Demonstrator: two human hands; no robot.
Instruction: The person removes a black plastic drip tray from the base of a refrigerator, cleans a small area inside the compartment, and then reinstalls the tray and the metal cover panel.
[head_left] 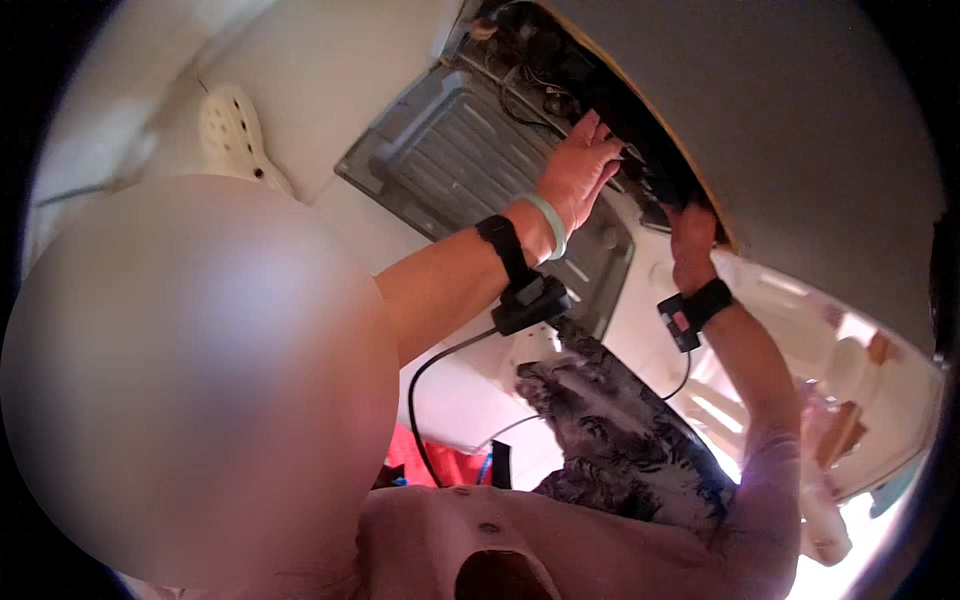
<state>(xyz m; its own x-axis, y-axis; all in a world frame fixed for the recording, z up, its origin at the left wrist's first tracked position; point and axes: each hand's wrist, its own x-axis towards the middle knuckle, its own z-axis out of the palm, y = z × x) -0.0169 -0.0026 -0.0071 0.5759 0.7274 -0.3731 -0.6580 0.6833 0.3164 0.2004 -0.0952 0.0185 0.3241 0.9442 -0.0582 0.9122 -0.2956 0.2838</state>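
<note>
Both of my hands reach up to a long dark opening point(660, 170) along the edge of a large grey panel-sided body. My left hand point(580, 170) is at the opening's near edge with its fingers stretched out; nothing can be clearly made out in them. Lower and to the right, the fingers of my right hand point(692, 240) go into the shadow of the opening and are hidden. Thin wires point(545, 85) and dark parts show inside the opening's upper end. Beneath my left hand lies a grey ribbed panel point(430, 140), its rim raised.
A white clog point(235, 135) lies on the pale floor at the upper left. Cables point(415, 400) hang from the black devices strapped to my wrists. Black-and-white patterned cloth point(620, 430) and red cloth point(455, 460) are below. A blurred round area covers the left side.
</note>
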